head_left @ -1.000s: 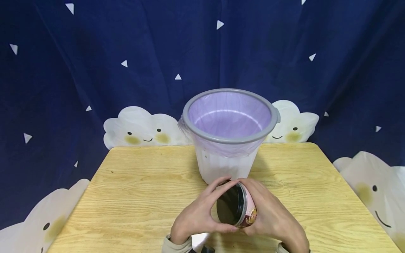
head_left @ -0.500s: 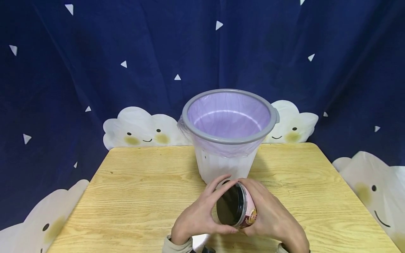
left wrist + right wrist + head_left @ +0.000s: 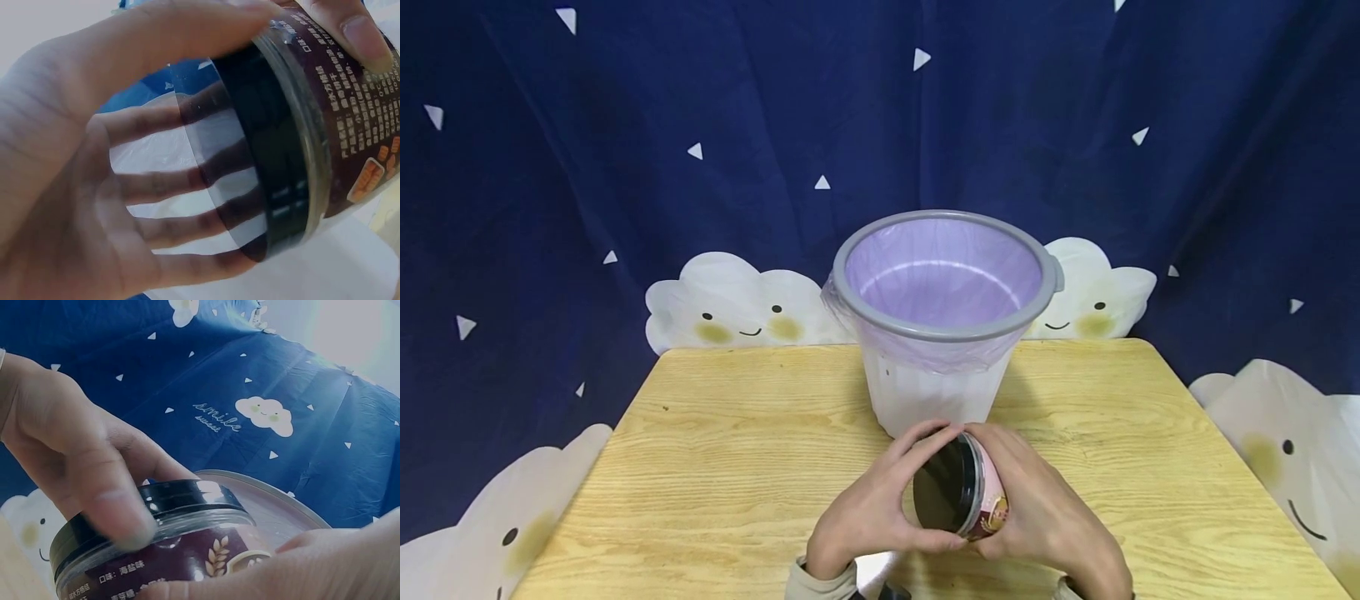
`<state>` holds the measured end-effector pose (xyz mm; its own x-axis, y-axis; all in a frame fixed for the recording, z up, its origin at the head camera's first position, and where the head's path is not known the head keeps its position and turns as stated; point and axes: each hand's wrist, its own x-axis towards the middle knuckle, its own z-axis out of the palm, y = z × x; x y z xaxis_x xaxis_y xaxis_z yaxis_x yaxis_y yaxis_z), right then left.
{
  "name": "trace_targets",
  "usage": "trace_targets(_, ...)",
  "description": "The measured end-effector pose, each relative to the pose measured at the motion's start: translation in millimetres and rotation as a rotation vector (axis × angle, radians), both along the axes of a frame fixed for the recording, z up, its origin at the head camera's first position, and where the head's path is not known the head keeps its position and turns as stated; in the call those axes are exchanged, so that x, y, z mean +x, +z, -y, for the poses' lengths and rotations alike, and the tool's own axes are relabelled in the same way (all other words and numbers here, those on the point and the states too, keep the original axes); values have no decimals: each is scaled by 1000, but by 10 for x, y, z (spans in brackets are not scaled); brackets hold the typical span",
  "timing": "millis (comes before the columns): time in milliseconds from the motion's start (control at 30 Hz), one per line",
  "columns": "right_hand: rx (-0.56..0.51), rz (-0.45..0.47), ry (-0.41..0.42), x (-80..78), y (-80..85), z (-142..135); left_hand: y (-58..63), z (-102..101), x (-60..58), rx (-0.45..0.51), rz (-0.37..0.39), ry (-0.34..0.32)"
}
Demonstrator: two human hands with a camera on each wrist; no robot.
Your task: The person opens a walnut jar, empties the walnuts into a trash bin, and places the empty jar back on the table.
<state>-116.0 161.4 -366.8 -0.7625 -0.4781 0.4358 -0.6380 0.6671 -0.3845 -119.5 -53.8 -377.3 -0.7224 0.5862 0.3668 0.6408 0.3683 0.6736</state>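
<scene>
A jar (image 3: 992,498) with a pink and maroon label lies tilted on its side between the two hands, above the near part of the table. Its black lid (image 3: 942,490) faces left. The left hand (image 3: 868,515) grips the lid, thumb on the near side and fingers round the far side. In the left wrist view the fingers curl round the edge of the glossy lid (image 3: 275,150). The right hand (image 3: 1051,512) holds the jar's body from the right, and covers much of it. Printed text and a wheat-ear design show on the maroon label (image 3: 181,559) in the right wrist view.
A white bucket (image 3: 928,392) with a grey rim and a purplish see-through liner (image 3: 951,292) stands just beyond the hands. The wooden table (image 3: 737,450) reaches back to a dark blue curtain (image 3: 760,125) with clouds and white triangles. Something white shows beside the left wrist.
</scene>
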Motion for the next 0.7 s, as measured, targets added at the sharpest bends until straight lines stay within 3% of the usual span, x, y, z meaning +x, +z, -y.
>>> trace_targets(367, 4, -3, 0, 10, 0, 20, 3, 0, 8, 7, 8, 20)
trace_targets(600, 5, -16, 12, -3, -3, 16, -7, 16, -6, 5, -101, 4)
trace_targets(700, 10, -5, 14, -3, -8, 16, 4, 32, 4, -10, -57, -8)
